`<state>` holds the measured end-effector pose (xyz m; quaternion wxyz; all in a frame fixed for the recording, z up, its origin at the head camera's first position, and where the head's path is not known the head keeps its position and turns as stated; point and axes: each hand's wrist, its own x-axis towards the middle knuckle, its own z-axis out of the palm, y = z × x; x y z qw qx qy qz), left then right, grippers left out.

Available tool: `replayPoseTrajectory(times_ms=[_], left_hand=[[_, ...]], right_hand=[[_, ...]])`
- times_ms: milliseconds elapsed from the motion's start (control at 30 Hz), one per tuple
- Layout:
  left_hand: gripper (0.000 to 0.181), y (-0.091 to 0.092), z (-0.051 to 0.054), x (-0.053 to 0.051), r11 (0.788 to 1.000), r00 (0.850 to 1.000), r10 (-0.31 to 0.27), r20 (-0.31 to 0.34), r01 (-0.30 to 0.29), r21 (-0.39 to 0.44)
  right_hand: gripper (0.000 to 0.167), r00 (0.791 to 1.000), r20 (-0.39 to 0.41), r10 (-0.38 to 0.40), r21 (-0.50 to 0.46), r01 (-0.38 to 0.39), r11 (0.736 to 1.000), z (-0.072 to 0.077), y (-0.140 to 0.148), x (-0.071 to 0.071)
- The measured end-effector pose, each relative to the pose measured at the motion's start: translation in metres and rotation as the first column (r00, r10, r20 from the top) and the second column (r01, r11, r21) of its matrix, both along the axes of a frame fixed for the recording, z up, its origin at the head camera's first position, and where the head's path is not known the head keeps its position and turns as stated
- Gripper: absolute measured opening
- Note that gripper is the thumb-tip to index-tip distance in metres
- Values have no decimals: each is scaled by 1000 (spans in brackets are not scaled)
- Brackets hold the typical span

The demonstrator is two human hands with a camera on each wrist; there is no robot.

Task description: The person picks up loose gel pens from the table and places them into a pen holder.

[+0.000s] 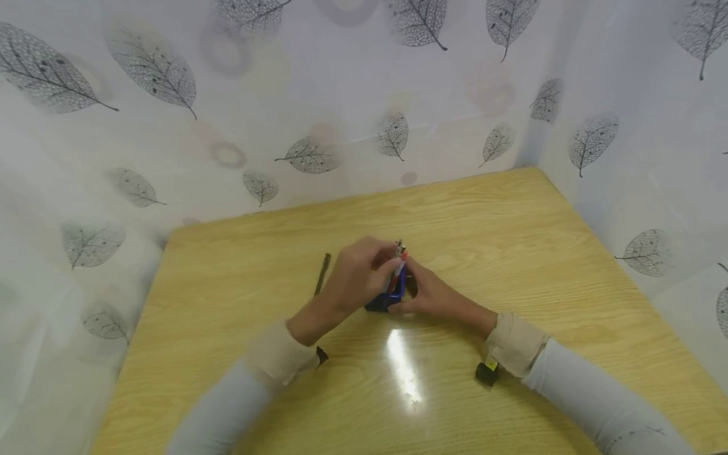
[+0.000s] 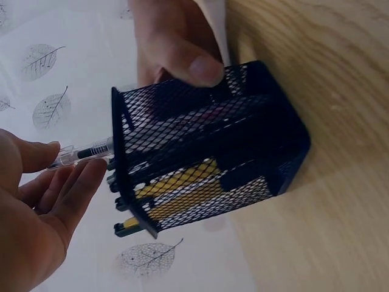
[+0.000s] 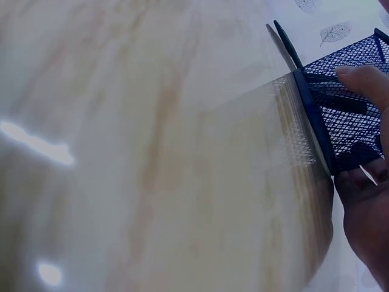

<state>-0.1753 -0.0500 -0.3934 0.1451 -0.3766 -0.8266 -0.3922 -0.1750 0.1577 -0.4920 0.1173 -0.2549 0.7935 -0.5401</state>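
Note:
In the head view my left hand (image 1: 355, 272) is at the top of a dark blue mesh pen holder (image 2: 182, 128). Its thumb and fingers pinch the end of a clear pen (image 2: 91, 151), whose other part is inside the holder's mouth. From the other side my right hand (image 1: 435, 297) grips the holder, its thumb pressing the mesh in the right wrist view. Yellow-and-dark pens (image 2: 176, 188) show through the mesh, their ends jutting out of the mouth. A red-tipped pen (image 1: 404, 256) also sticks up there. The left hand hides part of the holder in the head view.
A dark pen (image 1: 322, 273) lies on the wooden table (image 1: 227, 297), left of the holder. Black wrist-camera pieces (image 1: 486, 373) show below the sleeves. A white curtain with leaf prints (image 1: 341, 76) hangs behind and beside the table.

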Motion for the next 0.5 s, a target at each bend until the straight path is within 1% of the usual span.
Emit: replayPoseTrajectory(times_ms=[200,333,500], left_hand=[[16,4,-10,4,999,998,3,60,-1,-33],[16,6,-14,5,999,998,4,70,0,-52],[15,8,-18,4,997,998,21,59,-17,-74]], right_hand=[[106,1000,-11,7,9,-7,1000,0,1,-1],[104,1000,-17,6,14,-6,1000,0,0,-1],[97,1000,-18,-1,21,1,1000,-1,-1,0]])
